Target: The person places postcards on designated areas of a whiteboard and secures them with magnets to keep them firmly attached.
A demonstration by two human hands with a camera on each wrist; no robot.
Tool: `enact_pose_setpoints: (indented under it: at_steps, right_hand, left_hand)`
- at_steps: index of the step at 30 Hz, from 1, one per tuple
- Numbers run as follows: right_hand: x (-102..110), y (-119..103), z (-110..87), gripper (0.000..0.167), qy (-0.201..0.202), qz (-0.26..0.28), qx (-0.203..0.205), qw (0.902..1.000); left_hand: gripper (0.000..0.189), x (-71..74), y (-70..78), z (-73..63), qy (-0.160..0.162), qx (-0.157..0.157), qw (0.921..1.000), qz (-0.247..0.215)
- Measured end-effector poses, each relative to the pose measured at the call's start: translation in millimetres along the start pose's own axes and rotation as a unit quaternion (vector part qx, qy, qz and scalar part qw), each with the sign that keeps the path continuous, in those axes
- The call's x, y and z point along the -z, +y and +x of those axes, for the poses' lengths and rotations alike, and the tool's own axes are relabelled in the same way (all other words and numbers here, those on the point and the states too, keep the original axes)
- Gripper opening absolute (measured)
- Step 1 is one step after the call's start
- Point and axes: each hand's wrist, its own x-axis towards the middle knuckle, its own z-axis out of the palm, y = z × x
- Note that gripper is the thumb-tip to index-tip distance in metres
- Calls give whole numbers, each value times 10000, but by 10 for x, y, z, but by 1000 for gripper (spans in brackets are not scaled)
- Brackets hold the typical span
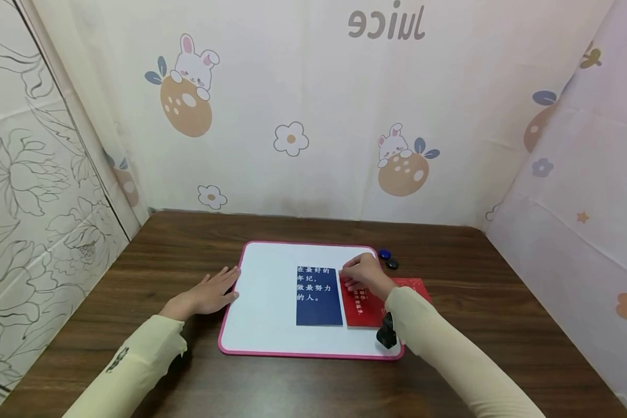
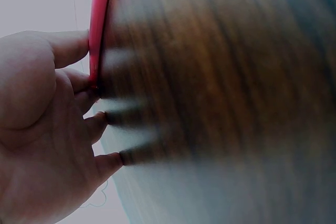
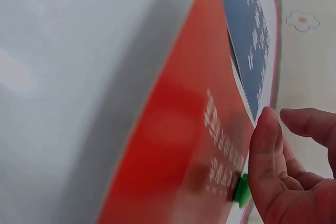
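A pink-edged whiteboard (image 1: 263,302) lies on the table. My left hand (image 1: 211,295) rests at its left edge, fingers spread, thumb and fingertips touching the pink frame (image 2: 97,24) and tabletop. On the board lies a blue card (image 1: 319,310) with white characters. Beside it is a red card (image 1: 363,310), its right part behind my forearm. Bent over the red card's upper left corner is my right hand (image 1: 366,273), thumb and forefinger tips close together; I cannot tell whether they pinch the corner. A small green piece (image 3: 242,190) stands at the card's far edge, below the forefinger.
Two small round pieces, one blue (image 1: 384,253) and one black (image 1: 392,263), lie on the wooden table (image 1: 465,290) past the board's upper right corner. More red (image 1: 418,284) shows beyond my forearm, over the board's right edge. A patterned curtain (image 1: 292,174) hangs behind the table.
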Motion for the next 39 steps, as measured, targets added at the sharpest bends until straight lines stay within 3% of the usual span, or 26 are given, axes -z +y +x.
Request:
enact_pose_setpoints:
  at_steps: [26,39]
  right_hand:
    - [616,51,48,30,74,497,-8,9987]
    - [744,162,205,33,486,552,-32,9973]
  left_hand:
    - [64,-62,125,-105,28,179,9998,-85]
    - [65,-120,70,-71,130,134,9998,-43]
